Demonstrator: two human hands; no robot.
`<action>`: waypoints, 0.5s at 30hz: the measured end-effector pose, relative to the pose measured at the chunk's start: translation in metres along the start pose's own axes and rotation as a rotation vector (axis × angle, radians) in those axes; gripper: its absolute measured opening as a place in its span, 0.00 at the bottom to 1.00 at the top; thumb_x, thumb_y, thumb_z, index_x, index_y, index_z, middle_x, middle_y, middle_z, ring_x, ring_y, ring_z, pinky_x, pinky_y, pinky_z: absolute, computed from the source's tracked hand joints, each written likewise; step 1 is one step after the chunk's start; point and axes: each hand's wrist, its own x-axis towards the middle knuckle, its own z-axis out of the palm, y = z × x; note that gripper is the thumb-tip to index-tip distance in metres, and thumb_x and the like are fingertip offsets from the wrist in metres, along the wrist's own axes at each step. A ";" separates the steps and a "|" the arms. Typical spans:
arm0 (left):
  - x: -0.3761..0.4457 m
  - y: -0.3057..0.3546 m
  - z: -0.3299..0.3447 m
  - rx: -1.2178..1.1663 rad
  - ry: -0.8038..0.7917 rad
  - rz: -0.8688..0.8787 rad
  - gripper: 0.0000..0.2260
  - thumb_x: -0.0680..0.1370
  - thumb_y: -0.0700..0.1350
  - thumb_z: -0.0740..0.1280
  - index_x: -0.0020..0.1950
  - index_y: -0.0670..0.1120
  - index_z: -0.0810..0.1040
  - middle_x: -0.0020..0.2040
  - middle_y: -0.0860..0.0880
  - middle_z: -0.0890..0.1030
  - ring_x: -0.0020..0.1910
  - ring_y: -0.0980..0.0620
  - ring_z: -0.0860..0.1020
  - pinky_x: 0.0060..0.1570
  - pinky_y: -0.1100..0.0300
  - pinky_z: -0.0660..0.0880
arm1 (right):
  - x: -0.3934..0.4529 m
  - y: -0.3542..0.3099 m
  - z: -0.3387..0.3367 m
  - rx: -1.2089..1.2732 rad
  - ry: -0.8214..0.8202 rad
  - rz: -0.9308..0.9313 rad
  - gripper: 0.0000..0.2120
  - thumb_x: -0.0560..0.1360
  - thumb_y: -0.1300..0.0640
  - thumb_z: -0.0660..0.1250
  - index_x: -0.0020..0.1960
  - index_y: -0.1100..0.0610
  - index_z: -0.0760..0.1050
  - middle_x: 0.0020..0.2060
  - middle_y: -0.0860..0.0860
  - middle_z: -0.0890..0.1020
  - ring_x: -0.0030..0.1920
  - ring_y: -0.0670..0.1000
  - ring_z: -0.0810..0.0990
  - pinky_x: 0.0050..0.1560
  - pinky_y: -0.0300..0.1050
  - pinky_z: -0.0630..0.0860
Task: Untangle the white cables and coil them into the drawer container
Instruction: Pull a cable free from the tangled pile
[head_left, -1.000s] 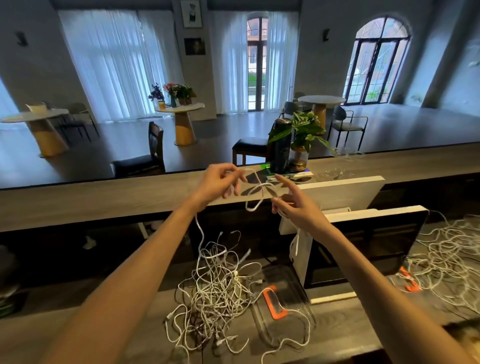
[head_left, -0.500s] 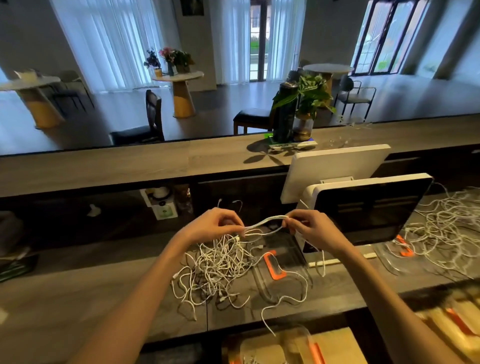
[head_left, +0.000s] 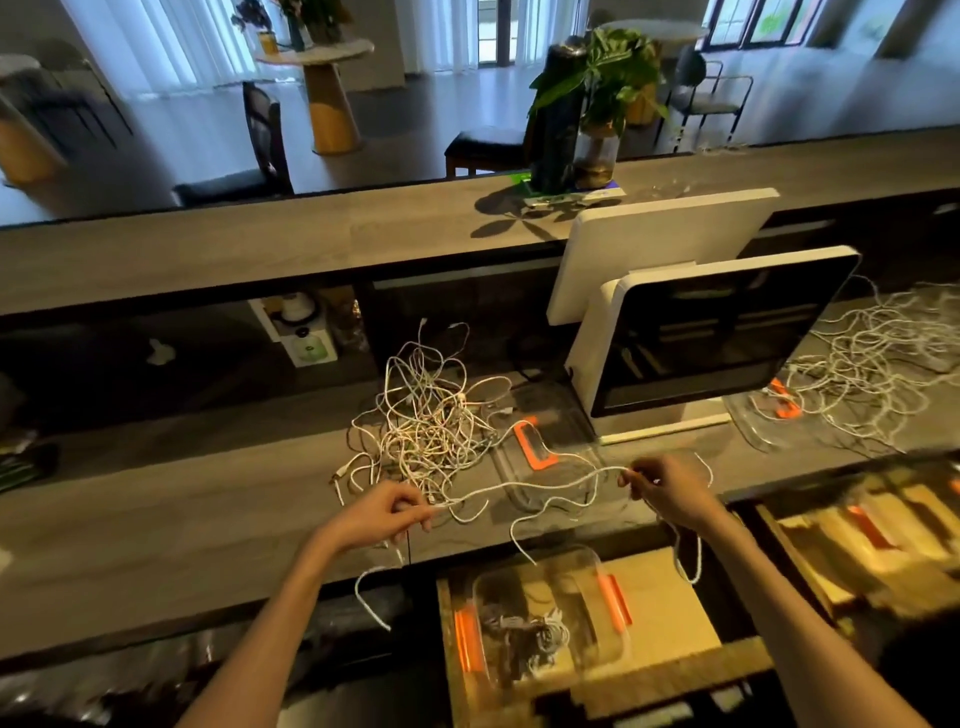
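A single white cable (head_left: 530, 488) stretches between my two hands above the counter's front edge. My left hand (head_left: 382, 514) pinches one part of it, with a loose end dangling below. My right hand (head_left: 667, 488) pinches the other part, and a loop hangs under that wrist. Behind them a tangled pile of white cables (head_left: 431, 421) lies on the counter. Below, in the open drawer (head_left: 670, 608), sits a clear container with orange clips (head_left: 550, 618) holding some coiled cable.
A clear lid with an orange handle (head_left: 535, 441) lies beside the pile. A white-framed monitor (head_left: 717, 332) stands to the right, with another cable tangle (head_left: 878, 369) beyond it. A potted plant (head_left: 597, 104) stands on the raised ledge. A second open drawer (head_left: 857, 535) is at right.
Both hands have come down from chest height to the counter's front edge and moved apart, drawing the cable out straight. The view has tilted down, showing the open drawer and container.
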 end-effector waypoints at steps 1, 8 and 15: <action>-0.002 -0.005 0.004 -0.036 0.002 -0.011 0.12 0.80 0.52 0.67 0.46 0.44 0.83 0.36 0.41 0.80 0.31 0.54 0.77 0.33 0.65 0.71 | -0.003 0.008 0.006 -0.011 -0.011 0.014 0.09 0.83 0.56 0.66 0.46 0.49 0.82 0.35 0.44 0.83 0.35 0.41 0.79 0.34 0.32 0.71; -0.011 -0.022 0.025 -0.121 0.035 -0.034 0.08 0.83 0.44 0.66 0.53 0.42 0.83 0.31 0.47 0.80 0.32 0.49 0.80 0.40 0.58 0.79 | -0.012 0.060 0.052 -0.049 -0.041 0.186 0.07 0.82 0.57 0.68 0.51 0.59 0.84 0.43 0.55 0.86 0.44 0.54 0.84 0.46 0.49 0.78; -0.003 0.001 0.058 0.014 0.205 -0.024 0.09 0.82 0.51 0.67 0.46 0.53 0.85 0.29 0.51 0.81 0.27 0.53 0.76 0.35 0.67 0.72 | 0.000 0.069 0.070 -0.333 -0.289 0.159 0.07 0.80 0.53 0.69 0.44 0.45 0.80 0.49 0.48 0.83 0.52 0.52 0.83 0.56 0.48 0.81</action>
